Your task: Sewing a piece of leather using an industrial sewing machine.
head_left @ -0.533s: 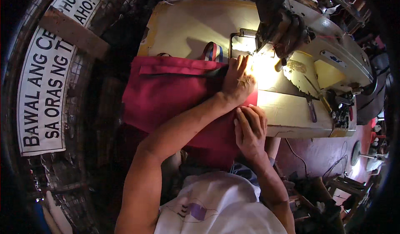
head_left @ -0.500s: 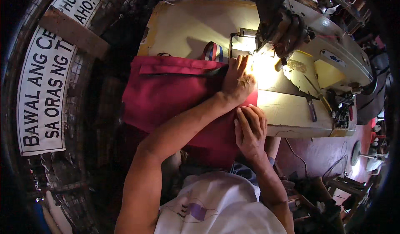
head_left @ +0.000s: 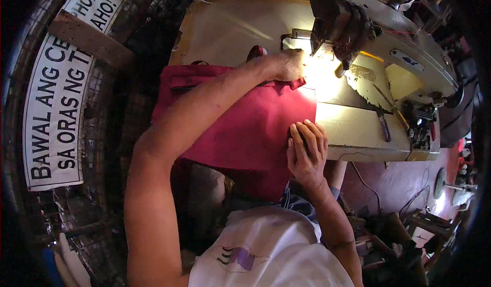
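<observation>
A red piece of fabric [head_left: 245, 128] lies over the sewing machine's table edge and hangs down toward my lap. At its far right corner, by the needle area of the sewing machine [head_left: 332, 36], is my left hand [head_left: 290, 65]; its fingers are lost in glare and behind the hand's back. Just below that hand the fabric's upper edge bunches into a small fold. My right hand [head_left: 309, 146] rests palm down on the fabric's right edge, fingers extended. A striped strap [head_left: 256, 52] loops up from the far edge, partly covered by my left forearm.
Scissors [head_left: 383, 126] and a thin long tool [head_left: 391, 108] lie on the machine table [head_left: 230, 26], right of the needle area. Signs [head_left: 56, 113] hang on a wire mesh at the left. A fan [head_left: 441, 184] stands at the lower right, beyond a dangling cord.
My left hand has moved up and away from me, closer to the needle, and its forearm now crosses the fabric's upper part. My right hand stays nearly in place.
</observation>
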A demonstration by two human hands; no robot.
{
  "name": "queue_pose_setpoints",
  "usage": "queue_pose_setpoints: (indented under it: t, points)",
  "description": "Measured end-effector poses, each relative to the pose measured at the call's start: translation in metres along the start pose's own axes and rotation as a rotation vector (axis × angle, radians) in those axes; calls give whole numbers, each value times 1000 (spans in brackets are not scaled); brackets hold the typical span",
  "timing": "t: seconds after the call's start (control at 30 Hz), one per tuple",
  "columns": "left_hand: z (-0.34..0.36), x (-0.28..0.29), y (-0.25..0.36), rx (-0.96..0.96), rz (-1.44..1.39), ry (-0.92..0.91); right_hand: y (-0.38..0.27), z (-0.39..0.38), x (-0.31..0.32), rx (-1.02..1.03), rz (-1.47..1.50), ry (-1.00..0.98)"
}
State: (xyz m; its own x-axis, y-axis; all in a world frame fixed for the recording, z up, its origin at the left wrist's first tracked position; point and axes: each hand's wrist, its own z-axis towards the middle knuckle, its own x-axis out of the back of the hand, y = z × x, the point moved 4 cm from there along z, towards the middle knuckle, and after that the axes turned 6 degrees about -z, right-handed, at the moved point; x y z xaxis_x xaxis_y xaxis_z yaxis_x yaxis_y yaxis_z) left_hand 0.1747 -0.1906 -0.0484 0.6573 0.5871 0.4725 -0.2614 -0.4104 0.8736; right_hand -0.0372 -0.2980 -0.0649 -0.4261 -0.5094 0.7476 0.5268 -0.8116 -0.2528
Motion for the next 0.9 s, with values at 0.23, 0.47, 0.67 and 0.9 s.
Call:
queue_pose_setpoints:
  t: [0.23,0.47,0.67,0.9]
  points:
    - [0,1,-7,-35,328,-4,0,1,2,10,12,35]
    - [-19,-21,1,-330,573,347,0,1,4,8,9,41]
    - [-48,-30,27,-366,413,583,4,1,4,6,32,36]
    - [-33,-22,13,-242,259,395,8,4,7,-101,191,-15]
